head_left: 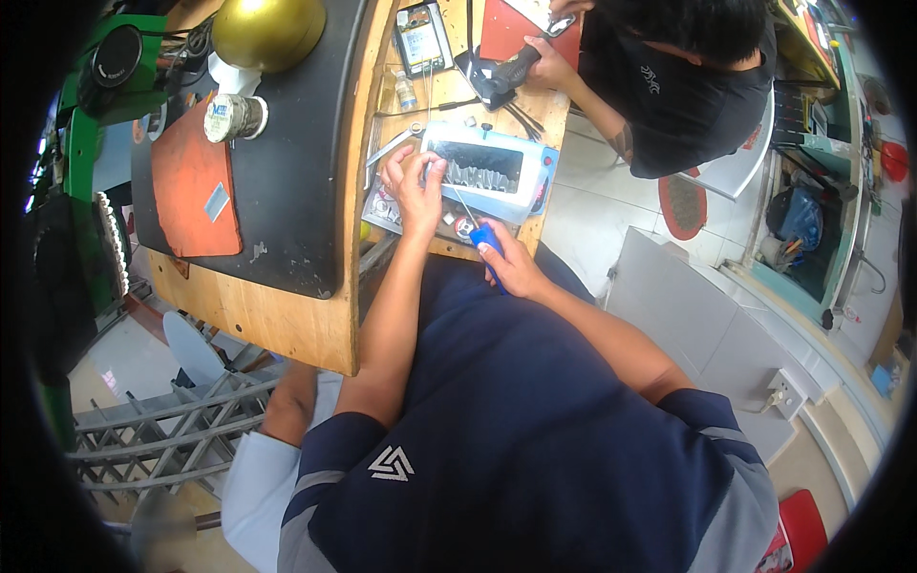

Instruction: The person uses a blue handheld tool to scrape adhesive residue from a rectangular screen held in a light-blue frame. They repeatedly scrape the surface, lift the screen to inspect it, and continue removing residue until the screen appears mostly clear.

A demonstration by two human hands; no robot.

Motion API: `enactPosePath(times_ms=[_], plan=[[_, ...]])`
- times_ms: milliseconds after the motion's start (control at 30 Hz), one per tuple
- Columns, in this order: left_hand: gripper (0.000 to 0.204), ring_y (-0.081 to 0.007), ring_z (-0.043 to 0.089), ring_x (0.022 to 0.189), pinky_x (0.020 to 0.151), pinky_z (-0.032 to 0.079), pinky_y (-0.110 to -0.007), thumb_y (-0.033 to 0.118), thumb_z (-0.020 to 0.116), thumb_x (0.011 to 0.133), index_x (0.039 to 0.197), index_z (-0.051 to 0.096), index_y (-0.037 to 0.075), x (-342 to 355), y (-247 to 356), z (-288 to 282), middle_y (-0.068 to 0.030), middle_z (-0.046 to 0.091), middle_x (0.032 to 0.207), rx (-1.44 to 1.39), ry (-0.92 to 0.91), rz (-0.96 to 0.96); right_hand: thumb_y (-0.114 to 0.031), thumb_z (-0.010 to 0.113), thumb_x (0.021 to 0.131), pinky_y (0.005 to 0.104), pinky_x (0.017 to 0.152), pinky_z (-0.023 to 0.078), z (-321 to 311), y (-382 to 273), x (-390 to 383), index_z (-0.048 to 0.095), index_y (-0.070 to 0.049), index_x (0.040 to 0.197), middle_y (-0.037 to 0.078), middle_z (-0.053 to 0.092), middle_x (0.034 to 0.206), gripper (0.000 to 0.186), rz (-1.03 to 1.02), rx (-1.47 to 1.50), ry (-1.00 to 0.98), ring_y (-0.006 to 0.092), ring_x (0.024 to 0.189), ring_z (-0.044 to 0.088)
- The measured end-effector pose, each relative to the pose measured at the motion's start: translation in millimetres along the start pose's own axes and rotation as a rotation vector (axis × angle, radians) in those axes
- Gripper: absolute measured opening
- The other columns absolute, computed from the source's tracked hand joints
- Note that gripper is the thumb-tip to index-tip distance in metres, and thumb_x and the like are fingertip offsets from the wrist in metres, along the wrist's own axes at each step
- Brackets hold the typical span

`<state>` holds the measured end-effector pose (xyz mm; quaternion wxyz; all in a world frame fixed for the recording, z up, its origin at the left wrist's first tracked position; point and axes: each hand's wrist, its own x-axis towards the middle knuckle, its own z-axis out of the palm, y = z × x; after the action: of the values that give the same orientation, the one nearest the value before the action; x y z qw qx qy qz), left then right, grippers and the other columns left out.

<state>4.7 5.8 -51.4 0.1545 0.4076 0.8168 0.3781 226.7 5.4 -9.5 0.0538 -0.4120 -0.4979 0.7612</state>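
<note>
A white and light-blue case [521,191] with a dark window lies on the wooden bench in front of me. In my right hand [513,263] is a screwdriver [486,235] with a blue handle; its thin shaft slants up and left to the near edge of the case. My left hand [417,194] is at the case's left side, thumb and fingers pinched together. What they hold, if anything, is too small to make out. Small loose parts [463,227] sit in a tray below the case, partly hidden by my hands.
A metal hand tool [393,143], a small bottle [406,93] and an opened device [422,38] lie beyond my left hand. Across the bench, another person's hand [552,65] grips a black tool [516,73]. To the left are a wire spool [234,117] and an orange sheet [191,191].
</note>
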Motion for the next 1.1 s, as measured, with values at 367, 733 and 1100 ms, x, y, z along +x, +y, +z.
enactPosePath(times_ms=[367,733,1100], plan=[[0.028,-0.0398,0.033,0.143,0.118,0.023,-0.059,0.041,0.084,0.086,0.098,0.072,0.019,5,6,-14,-0.0157,0.047,0.146,0.115,-0.096,0.046,-0.026,0.052,0.11,0.0311,0.063,0.057,-3,-3,-1,0.039,-0.011,0.156,0.009,0.063,0.094,0.05,0.022,0.004,-0.015,0.0142,0.068,0.065],[0.032,-0.0418,0.036,0.142,0.116,0.025,-0.06,0.044,0.081,0.089,0.098,0.069,0.016,4,13,-17,-0.0193,0.048,0.145,0.195,-0.093,0.149,-0.026,0.053,0.11,0.0317,0.063,0.056,-4,-5,-5,0.04,-0.011,0.155,0.008,0.062,0.091,0.049,0.028,-0.017,0.004,0.0144,0.068,0.065],[0.031,-0.0406,0.039,0.139,0.115,0.025,-0.059,0.043,0.083,0.087,0.089,0.069,0.015,12,23,-17,-0.0183,0.052,0.142,0.238,-0.082,0.173,-0.029,0.055,0.109,0.0329,0.059,0.056,-2,1,-4,0.041,-0.008,0.155,0.008,0.064,0.085,0.053,-0.015,-0.026,0.051,0.0157,0.061,0.065]])
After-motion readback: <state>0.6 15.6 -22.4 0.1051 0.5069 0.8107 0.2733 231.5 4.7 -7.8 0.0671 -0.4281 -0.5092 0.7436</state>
